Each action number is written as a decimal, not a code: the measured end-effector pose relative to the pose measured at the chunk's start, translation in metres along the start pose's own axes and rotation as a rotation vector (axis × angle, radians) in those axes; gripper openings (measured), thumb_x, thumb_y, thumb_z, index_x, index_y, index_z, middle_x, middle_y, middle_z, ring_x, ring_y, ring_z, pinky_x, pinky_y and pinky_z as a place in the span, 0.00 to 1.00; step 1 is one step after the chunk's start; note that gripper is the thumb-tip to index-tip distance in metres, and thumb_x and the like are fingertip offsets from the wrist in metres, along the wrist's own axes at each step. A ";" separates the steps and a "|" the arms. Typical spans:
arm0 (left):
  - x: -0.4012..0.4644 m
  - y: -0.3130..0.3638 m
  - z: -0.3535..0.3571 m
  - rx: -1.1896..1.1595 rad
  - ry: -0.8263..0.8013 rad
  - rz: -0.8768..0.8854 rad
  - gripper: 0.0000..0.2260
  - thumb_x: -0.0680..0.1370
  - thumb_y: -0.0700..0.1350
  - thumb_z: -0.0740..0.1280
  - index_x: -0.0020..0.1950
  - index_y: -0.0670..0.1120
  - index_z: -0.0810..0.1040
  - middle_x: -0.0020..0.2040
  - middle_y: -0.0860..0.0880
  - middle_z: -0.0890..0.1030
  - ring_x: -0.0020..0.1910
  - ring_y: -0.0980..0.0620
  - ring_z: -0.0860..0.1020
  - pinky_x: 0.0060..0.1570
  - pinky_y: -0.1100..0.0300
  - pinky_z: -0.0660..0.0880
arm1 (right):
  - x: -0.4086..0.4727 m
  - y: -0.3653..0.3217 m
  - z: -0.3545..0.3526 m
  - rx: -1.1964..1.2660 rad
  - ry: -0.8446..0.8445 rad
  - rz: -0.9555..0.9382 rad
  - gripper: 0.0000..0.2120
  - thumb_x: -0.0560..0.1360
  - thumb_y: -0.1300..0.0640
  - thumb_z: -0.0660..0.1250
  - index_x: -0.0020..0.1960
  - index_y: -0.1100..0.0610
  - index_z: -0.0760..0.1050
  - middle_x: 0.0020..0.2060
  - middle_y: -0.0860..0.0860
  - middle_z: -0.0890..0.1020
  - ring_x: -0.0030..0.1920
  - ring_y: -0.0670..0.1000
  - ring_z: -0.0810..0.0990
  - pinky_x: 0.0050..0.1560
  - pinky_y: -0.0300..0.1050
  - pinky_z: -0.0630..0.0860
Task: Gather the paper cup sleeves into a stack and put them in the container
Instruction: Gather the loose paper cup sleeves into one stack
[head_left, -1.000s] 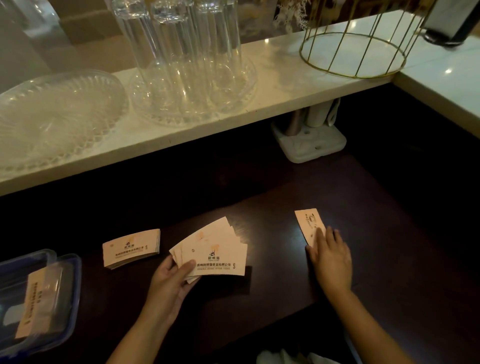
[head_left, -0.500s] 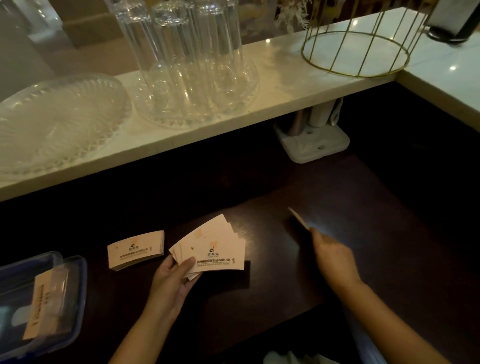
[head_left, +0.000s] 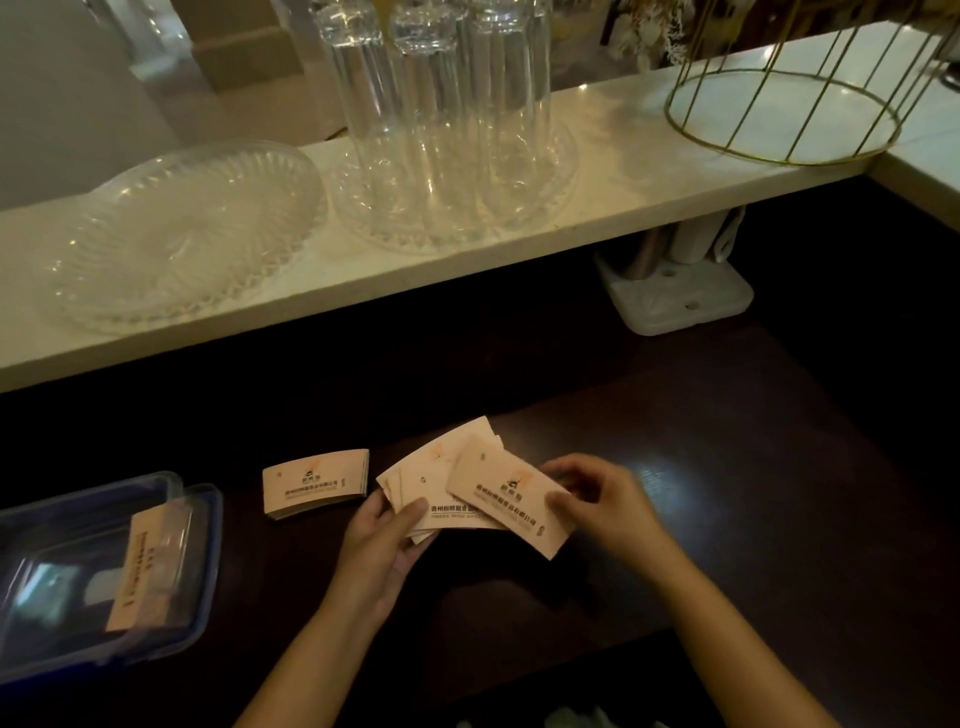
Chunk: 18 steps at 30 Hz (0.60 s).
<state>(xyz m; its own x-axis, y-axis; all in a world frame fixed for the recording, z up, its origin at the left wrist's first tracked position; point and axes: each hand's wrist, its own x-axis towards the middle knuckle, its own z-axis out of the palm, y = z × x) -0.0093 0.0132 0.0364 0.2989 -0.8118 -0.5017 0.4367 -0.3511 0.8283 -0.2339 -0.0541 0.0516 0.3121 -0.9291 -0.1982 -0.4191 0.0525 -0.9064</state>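
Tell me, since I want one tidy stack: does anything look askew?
Yes. The sleeves in the left hand are fanned out, edges misaligned, and the sleeve the right hand adds lies tilted across them.

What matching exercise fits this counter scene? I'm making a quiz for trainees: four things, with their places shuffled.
Things:
1. fanned sleeves
2. small sleeve stack
3. drinking glasses
4. single sleeve

Places:
A. standing on a glass plate on the pale ledge
B. lying on the dark counter, no hand on it
C. held by the left hand
D. pinched by the right hand, laid over the fan

Pairs: 1-C, 2-B, 3-A, 4-D
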 end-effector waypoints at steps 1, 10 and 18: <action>0.000 0.000 -0.001 0.009 -0.013 0.001 0.13 0.71 0.36 0.67 0.54 0.47 0.76 0.45 0.47 0.85 0.47 0.49 0.83 0.38 0.60 0.80 | 0.001 -0.001 0.005 -0.042 0.021 -0.014 0.16 0.71 0.64 0.68 0.41 0.41 0.76 0.38 0.41 0.80 0.38 0.36 0.79 0.35 0.31 0.77; -0.004 0.001 -0.005 0.098 -0.076 0.062 0.14 0.72 0.35 0.66 0.54 0.48 0.75 0.45 0.48 0.86 0.47 0.50 0.83 0.39 0.61 0.80 | 0.002 -0.002 0.039 -0.110 0.072 -0.085 0.42 0.65 0.61 0.75 0.70 0.42 0.56 0.62 0.47 0.65 0.64 0.48 0.66 0.61 0.44 0.73; -0.005 -0.005 0.002 0.473 -0.050 0.140 0.11 0.74 0.43 0.65 0.46 0.61 0.74 0.44 0.59 0.81 0.43 0.69 0.78 0.34 0.73 0.74 | -0.002 0.018 0.041 -0.025 -0.094 -0.223 0.48 0.71 0.66 0.68 0.69 0.31 0.40 0.52 0.40 0.75 0.51 0.36 0.77 0.49 0.28 0.74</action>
<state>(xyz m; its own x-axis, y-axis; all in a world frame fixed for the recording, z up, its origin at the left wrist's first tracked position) -0.0151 0.0185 0.0351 0.2814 -0.8834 -0.3747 -0.0409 -0.4011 0.9151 -0.2070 -0.0366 0.0202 0.4772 -0.8783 -0.0292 -0.3515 -0.1603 -0.9224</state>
